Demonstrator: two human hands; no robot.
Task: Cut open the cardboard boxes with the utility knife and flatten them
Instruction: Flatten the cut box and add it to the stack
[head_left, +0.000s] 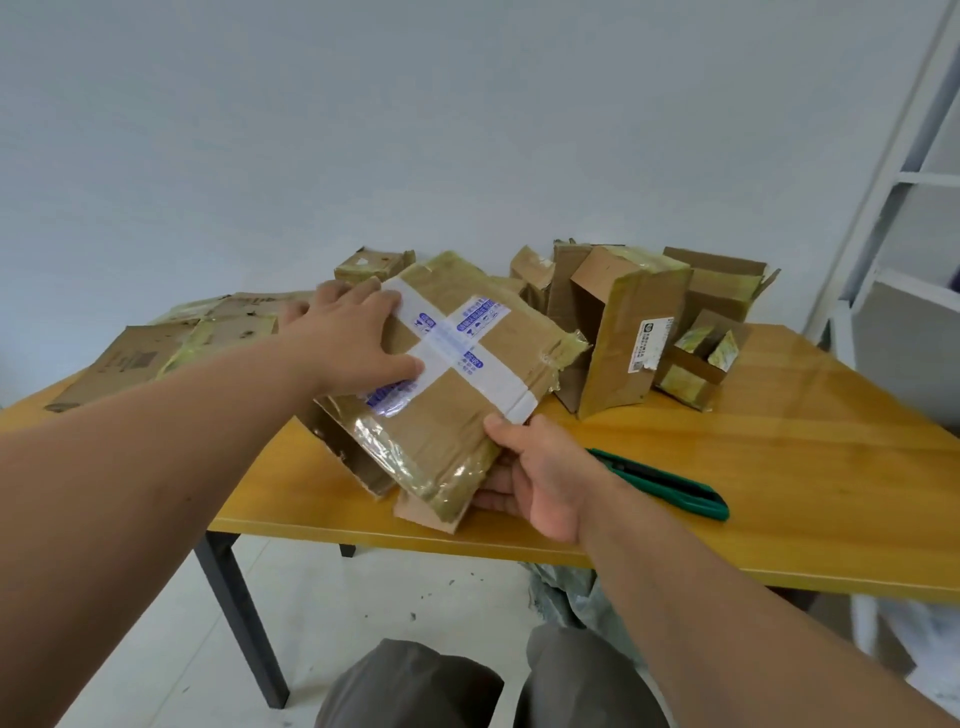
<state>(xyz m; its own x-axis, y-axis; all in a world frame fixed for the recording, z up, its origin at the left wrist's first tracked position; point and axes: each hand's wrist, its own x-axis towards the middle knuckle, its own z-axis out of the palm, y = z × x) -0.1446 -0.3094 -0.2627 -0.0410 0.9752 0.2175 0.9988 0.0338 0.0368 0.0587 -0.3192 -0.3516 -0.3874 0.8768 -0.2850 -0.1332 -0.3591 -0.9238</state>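
Partly hidden under the flattened brown taped cardboard box (447, 364), the right hand's (540, 483) fingers grip its near edge; the left hand (348, 338) presses flat, fingers spread, on top.

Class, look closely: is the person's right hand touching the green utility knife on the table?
Apart. The head view shows the right hand gripping the taped box; the utility knife lies behind it.

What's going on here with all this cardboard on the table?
A person is breaking down cardboard boxes at a yellow table. Both hands are on one taped box: the left hand lies flat on top, and the right hand grips its near corner. The green utility knife lies on the table beside the right hand, not in use. Flattened cardboard sits to the left; more boxes stand behind.
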